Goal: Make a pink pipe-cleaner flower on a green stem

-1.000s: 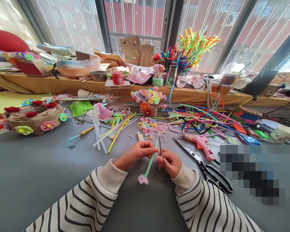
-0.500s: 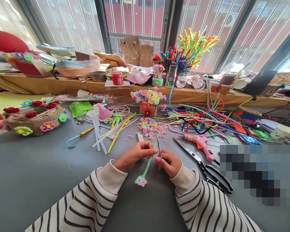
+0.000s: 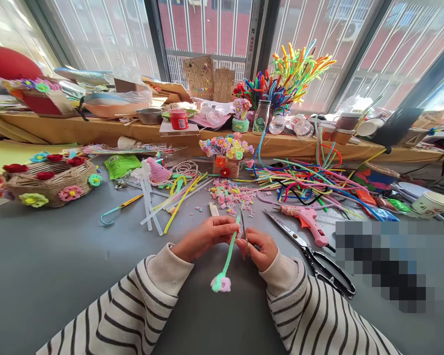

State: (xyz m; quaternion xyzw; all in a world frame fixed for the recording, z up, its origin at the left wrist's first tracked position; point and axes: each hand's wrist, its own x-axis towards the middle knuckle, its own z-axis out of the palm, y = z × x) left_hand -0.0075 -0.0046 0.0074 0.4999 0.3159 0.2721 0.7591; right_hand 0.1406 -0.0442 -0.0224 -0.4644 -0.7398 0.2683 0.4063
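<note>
My left hand [image 3: 219, 232] pinches the green stem of a pipe-cleaner flower [image 3: 229, 254] between thumb and fingers. The flower's pink and green head hangs down toward me, and the stem's other end points away. Closed around small scissors [image 3: 243, 230] is my right hand [image 3: 260, 247], just right of the stem. The narrow blades stand up beside the stem's far end; whether they touch it I cannot tell. Beyond both hands lies a heap of pink, yellow and blue fuzzy clippings [image 3: 232, 195].
Large black-handled scissors [image 3: 311, 251] and a pink glue gun [image 3: 309, 222] lie to the right. Loose pipe cleaners [image 3: 299, 180] spread behind them. A flower-trimmed basket [image 3: 48, 185] stands left, near clear glue sticks [image 3: 147, 204]. A small flower pot [image 3: 225, 166] stands behind the clippings.
The flower's head has swung slightly right and toward me, turning to show more of its green part. Both hands keep their grips and have barely moved.
</note>
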